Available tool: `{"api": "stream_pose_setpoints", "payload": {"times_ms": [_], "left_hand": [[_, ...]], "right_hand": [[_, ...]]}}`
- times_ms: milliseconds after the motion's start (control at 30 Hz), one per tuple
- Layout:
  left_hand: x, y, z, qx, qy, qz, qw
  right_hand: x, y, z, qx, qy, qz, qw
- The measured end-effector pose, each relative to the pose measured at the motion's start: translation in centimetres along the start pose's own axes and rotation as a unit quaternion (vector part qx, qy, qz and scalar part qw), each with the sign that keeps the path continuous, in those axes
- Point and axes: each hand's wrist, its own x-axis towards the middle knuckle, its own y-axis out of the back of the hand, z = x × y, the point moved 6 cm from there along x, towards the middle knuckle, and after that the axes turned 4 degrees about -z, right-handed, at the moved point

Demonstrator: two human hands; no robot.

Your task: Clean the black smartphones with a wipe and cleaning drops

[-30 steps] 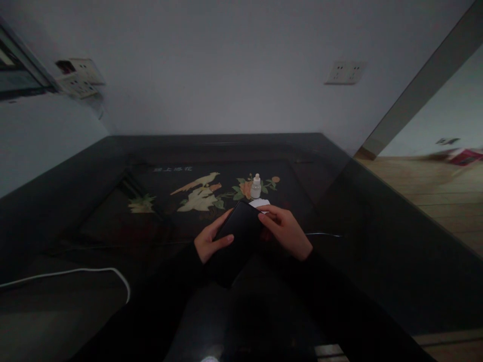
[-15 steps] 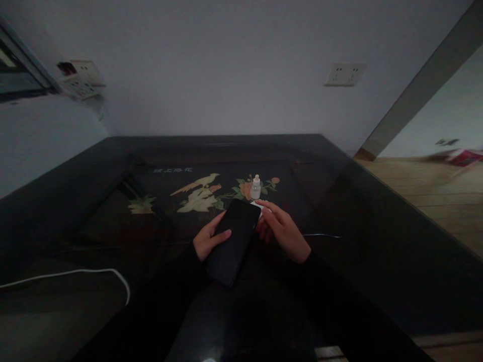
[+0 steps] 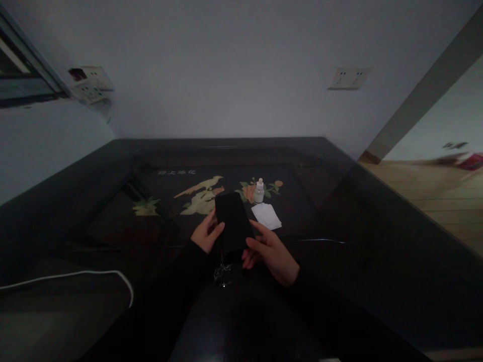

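Between my hands is a dark smartphone (image 3: 233, 221), its black face towards me. My left hand (image 3: 206, 232) is closed on its left edge, thumb over the front. My right hand (image 3: 269, 251) grips the lower right corner between thumb and fingers. A thin metal chain (image 3: 222, 271) shows just under the phone's bottom edge; whether it is fixed to the phone I cannot tell. White sheets (image 3: 266, 216), perhaps paper or wipes, lie beside the phone on the right. Behind them stands a small clear bottle (image 3: 258, 192) with a pale cap.
The dark glossy table (image 3: 332, 301) has a bird-and-flower picture (image 3: 199, 196) on its top. A white cable (image 3: 75, 273) runs along the left. Wall sockets (image 3: 349, 78) are above the table's back edge, and wooden floor (image 3: 426, 188) lies to the right.
My right hand has moved from the white sheets down to the phone's lower corner. The phone has turned and tilts the other way. The sheets and the chain have come into sight.
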Motion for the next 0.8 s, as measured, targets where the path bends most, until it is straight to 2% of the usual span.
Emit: {"api": "stream_pose_setpoints", "payload": {"times_ms": [67, 133, 233, 367, 467, 600, 800], "left_hand": [[0.1, 0.9, 0.0, 0.132, -0.024, 0.040, 0.990], [0.0, 0.9, 0.3, 0.209, -0.056, 0.058, 0.975], [-0.4, -0.1, 0.6, 0.300, -0.088, 0.051, 0.948], [-0.6, -1.6, 0.4, 0.447, -0.092, 0.006, 0.890], [-0.4, -1.8, 0.4, 0.487, -0.105, -0.009, 0.867], [-0.1, -1.6, 0.2, 0.508, -0.093, -0.022, 0.856], [-0.1, -1.5, 0.0, 0.523, -0.075, -0.012, 0.849]], "right_hand": [[0.2, 0.5, 0.2, 0.006, 0.004, 0.022, 1.000], [0.5, 1.0, 0.5, 0.006, 0.008, 0.042, 0.999], [0.8, 1.6, 0.9, 0.011, 0.006, 0.065, 0.998], [1.3, 1.7, 1.0, 0.013, 0.016, 0.072, 0.997], [1.5, 1.5, 1.0, 0.012, 0.020, 0.069, 0.997], [1.6, 1.5, 0.9, -0.019, 0.007, 0.077, 0.997], [1.8, 2.1, 0.6, -0.181, -0.051, 0.036, 0.982]]}}
